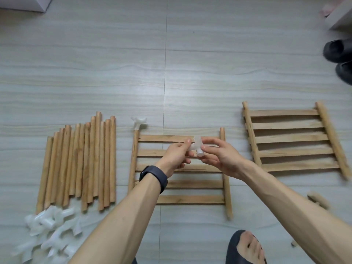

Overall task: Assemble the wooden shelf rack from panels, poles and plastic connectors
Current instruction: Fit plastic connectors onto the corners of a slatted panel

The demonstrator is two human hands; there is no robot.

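Looking down at a pale wood-grain floor [171, 73]. Starting at the lower left with a loose heap of white plastic connectors [47, 229], touching the near ends of a row of wooden poles [85, 159] lying side by side.

Moving right to the middle slatted panel [190, 199], lying flat on the floor and carrying a fitted connector [138, 122] on the far end of its left pole.

Wearing a dark wristband [155, 177] on the left wrist. Gripping the held connector [197, 145] with the left hand [176, 155], fingers curled round one of its arms and thumb lying on top. Pinching the same piece from the other side with the right hand [222, 155], fingertips at its stub end. Keeping it in the air above the far half of the middle panel, between the two hands.

Standing below, near the bottom edge, on a foot in a dark slipper [245, 248].

Reaching, further right and well apart, a second slatted panel [291, 139], lying flat and slightly turned. Passing a small blurred wooden piece [317, 201] beside the right forearm, too smeared to identify. Ending at the right edge with a pair of dark shoes [338, 52].
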